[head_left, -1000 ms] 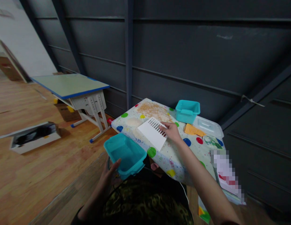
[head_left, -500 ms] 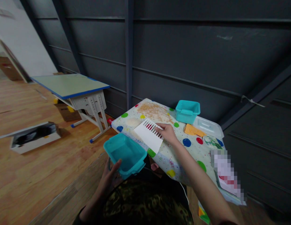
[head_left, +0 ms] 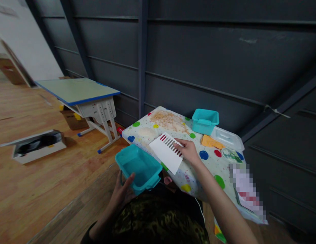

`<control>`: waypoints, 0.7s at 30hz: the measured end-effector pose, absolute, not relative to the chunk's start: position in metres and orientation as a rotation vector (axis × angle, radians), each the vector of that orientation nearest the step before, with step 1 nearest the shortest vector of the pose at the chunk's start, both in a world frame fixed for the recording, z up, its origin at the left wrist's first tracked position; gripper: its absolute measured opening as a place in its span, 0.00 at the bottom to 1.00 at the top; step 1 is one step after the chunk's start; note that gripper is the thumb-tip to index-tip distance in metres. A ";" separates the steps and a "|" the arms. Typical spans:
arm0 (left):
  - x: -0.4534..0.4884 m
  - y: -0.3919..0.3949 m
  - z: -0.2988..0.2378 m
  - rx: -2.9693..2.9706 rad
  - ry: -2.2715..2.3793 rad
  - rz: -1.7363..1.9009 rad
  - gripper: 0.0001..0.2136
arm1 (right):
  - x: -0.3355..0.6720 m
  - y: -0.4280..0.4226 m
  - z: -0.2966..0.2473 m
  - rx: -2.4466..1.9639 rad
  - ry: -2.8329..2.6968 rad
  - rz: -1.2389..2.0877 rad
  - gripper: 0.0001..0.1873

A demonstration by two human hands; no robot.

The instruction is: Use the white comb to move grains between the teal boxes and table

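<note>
My left hand (head_left: 124,188) grips a turquoise plastic container (head_left: 138,167) by its near left side, holding it off the table's front left edge. Its inside looks bare. In my right hand (head_left: 187,149) is a white slotted card (head_left: 168,156), pinched at its right edge, with a row of narrow slots through it. The card hovers over the front of the table. Just beyond it lie a pale heap of fine grains (head_left: 147,132) and a spread of tan grains (head_left: 168,121) on the spotted tablecloth (head_left: 158,113).
A second turquoise container (head_left: 205,122) stands at the table's back. Beside it are a clear lid (head_left: 227,138), an orange cloth (head_left: 211,141) and a round transparent lid-like piece (head_left: 231,155). A desk (head_left: 78,90) and an open white box (head_left: 39,147) are at left; a dark wall rises behind.
The slotted card in my right hand has shifted slightly right and toward me, off the edge of the pale heap. My left hand still holds the container, nearly in place.
</note>
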State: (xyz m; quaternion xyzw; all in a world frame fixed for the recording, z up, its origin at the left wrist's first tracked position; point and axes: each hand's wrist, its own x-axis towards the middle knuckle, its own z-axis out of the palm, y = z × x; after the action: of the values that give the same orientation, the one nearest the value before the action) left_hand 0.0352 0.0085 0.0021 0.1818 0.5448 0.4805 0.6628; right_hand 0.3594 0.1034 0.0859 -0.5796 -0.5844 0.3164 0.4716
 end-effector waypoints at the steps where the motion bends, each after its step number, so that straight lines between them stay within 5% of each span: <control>1: 0.035 0.009 -0.001 0.421 1.224 1.088 0.52 | 0.358 0.103 0.086 -1.409 -1.440 0.779 0.29; 21: 0.035 0.010 -0.001 0.439 1.213 1.099 0.55 | 0.343 0.098 0.094 -1.425 -1.463 0.647 0.23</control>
State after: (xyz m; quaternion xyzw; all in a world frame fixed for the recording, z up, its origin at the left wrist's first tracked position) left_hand 0.0355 0.0096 -0.0014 0.1941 0.5365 0.4861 0.6619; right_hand 0.3433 0.0982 0.0935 -0.5840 -0.5992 0.2651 0.4792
